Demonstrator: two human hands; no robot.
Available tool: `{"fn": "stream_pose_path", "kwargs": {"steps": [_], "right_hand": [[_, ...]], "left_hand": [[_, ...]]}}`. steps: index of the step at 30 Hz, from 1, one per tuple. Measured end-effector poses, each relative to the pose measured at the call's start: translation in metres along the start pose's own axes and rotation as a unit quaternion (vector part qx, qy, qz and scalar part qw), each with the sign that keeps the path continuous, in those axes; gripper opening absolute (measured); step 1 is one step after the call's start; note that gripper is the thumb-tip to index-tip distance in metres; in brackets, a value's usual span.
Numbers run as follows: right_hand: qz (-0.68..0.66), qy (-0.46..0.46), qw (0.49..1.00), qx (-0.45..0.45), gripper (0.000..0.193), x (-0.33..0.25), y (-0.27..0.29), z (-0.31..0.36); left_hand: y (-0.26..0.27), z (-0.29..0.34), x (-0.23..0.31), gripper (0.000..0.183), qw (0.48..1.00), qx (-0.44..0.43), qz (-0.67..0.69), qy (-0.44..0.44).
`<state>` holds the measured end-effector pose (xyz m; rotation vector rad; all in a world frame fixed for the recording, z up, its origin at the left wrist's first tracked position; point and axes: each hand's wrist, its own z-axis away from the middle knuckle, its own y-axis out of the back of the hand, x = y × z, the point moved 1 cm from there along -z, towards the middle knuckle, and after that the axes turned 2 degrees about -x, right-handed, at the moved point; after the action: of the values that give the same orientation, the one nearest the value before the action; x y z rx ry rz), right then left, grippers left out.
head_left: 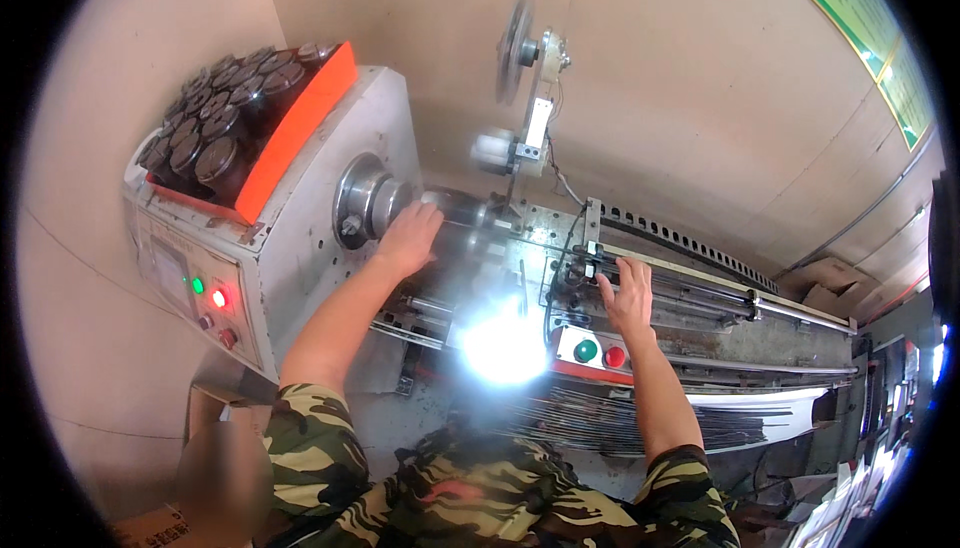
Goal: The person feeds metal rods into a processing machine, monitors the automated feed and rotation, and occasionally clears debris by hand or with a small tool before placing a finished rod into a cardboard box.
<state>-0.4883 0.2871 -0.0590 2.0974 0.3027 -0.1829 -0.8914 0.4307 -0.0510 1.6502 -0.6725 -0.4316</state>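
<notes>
blinding glare (503, 346) between left hand (408, 236), right hand (630, 291)

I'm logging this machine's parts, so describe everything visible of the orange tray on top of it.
The orange tray sits tilted on the top of the grey machine housing, above the panel with green and red lights. It looks like plastic, with a bright orange wall facing the spindle side. It is packed with dark round cylinder-shaped pieces standing on end, tops grey. Neither hand touches it.
</notes>
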Motion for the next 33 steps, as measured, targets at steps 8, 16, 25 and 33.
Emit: {"fn": "stream_pose_path", "kwargs": {"steps": [8,16,25,33], "right_hand": [[-0.003,0.025,0.999,0.029,0.034,-0.019,-0.018,-0.015],[0.020,0.023,0.994,-0.107,0.031,-0.083,-0.076,-0.052],[-0.048,0.069,0.989,-0.123,0.014,0.002,-0.039,-0.059],[0.119,0.011,0.969,0.217,0.034,-0.095,0.169,-0.041]], "left_hand": [[-0.004,-0.001,0.009,0.072,0.999,-0.007,0.016,0.028],[0.001,-0.001,0.008,0.075,0.999,-0.022,0.032,0.026],[0.033,-0.007,0.011,0.057,0.992,0.085,0.093,-0.027],[0.043,-0.001,0.112,0.020,0.917,0.033,0.395,-0.047]]}}
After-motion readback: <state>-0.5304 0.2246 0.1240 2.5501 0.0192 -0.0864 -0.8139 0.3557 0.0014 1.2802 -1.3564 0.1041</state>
